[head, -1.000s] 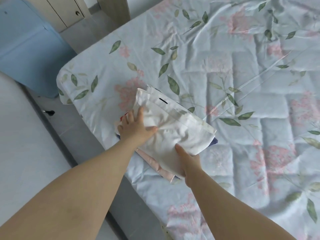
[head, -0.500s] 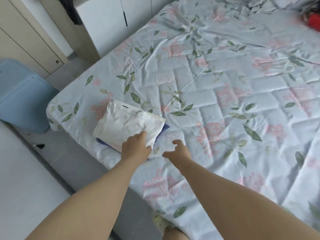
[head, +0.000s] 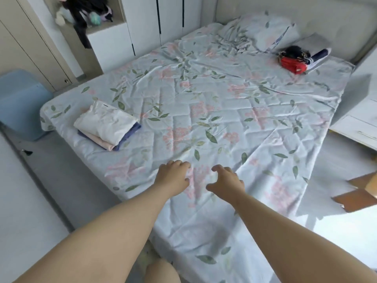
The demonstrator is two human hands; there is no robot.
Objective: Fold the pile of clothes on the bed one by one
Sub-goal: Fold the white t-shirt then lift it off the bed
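1. Head view showed both hands empty. The left hand (head: 173, 174) and the right hand (head: 226, 180) hung side by side over the near part of the bed (head: 204, 94), fingers loosely curled and grasping nothing. Whether they touched the sheet, I could not tell.
2. Done, as I judged: a folded stack (head: 106, 124) lay well to the left of the left hand and somewhat beyond it, with white on top, pale pink under it and blue-violet at the bottom.
3. Left to do: an unfolded pile (head: 295, 60) lay far beyond the right hand, beside the pillow (head: 271, 31). It had red, black and navy pieces; their number was not clear.
4. The stack looked like thin, soft cloth, flat and nearly rectangular. The pile was lumpy and without shape. The sheet was quilted, floral and wrinkled.
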